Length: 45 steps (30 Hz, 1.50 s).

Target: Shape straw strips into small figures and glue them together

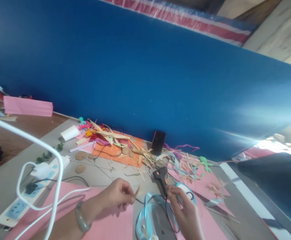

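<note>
My left hand [119, 194] pinches a thin tan strip [136, 191] between thumb and fingers, above a pink sheet [110, 223]. A green bangle [81, 217] is on that wrist. My right hand [185, 210] is closed round the handle of a black glue gun [161, 176], whose nozzle points away from me. A light blue ribbon [145, 213] loops on the table between the two hands. A black cord runs from the gun across the ribbon.
A white power strip [27, 196] with plugs and a white cable [47, 160] lies at left. Straw strips, pipe cleaners and an orange sheet [115, 151] litter the table by the blue wall [145, 83]. A black phone [158, 142] leans there. A pink box [27, 106] sits far left.
</note>
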Available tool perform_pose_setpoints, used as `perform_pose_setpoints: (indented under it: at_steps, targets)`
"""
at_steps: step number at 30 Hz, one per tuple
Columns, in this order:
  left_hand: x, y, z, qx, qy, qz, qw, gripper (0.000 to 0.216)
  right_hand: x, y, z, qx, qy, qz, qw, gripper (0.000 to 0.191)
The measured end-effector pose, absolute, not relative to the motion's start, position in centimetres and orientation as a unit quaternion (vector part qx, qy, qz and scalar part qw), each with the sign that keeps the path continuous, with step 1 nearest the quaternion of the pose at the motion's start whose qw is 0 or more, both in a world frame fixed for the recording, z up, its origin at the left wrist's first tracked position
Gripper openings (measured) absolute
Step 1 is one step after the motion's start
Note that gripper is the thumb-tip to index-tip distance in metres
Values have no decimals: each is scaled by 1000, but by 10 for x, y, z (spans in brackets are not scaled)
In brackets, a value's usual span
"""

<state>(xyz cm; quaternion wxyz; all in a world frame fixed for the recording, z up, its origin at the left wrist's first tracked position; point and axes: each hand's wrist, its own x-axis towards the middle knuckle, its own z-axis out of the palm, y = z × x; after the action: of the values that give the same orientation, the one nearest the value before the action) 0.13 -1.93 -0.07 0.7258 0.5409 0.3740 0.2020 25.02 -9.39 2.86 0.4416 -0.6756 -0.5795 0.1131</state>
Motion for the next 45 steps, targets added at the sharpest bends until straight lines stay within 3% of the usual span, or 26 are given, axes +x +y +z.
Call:
perform_pose_setpoints:
  at_steps: [15,23,29,37,41,45]
  targets:
    - [-1,-13,-2,538,387,230,712,18,241,-98,35,-673,-608,125,402,32]
    - [1,-20,-10,569,404,152,700,18,248,-96,28,-669,-627,137,374,31]
    - [1,-25,-13,602,439,145,651,22,248,-95,30,-659,-648,158,347,29]
    - [2,-26,-13,625,481,125,602,7,240,-94,35,-663,-645,165,343,28]
    - [2,-27,-10,632,495,123,584,9,239,-94,32,-657,-646,176,345,26]
    - [3,-26,-11,689,513,115,499,9,236,-95,31,-660,-647,193,330,26]
